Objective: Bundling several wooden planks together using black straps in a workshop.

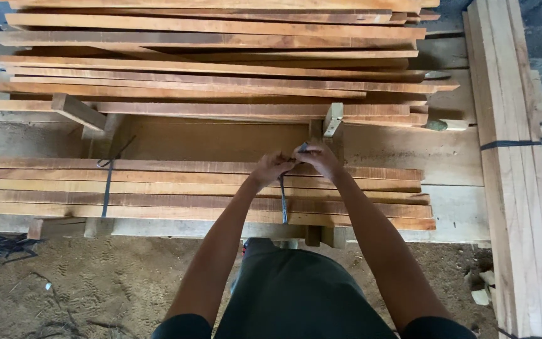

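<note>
Both hands meet at the far edge of the near bundle of planks [196,191], just above the picture's centre. The left hand [271,168] and the right hand [318,158] each have the grip pressed together, pinching the dark strap [283,199] where it comes over the top plank; the strap runs toward 6 o'clock across the boards and down over their near edge. A second strap [106,188] crosses the same bundle at 9 o'clock. Toward 12 o'clock, a taller stack of planks [214,63] overhangs, leaving a narrow gap above the hands. At 3 o'clock a strapped lengthwise bundle [515,188] closes that side. Sandy floor [95,276] lies open at 7 o'clock.
</note>
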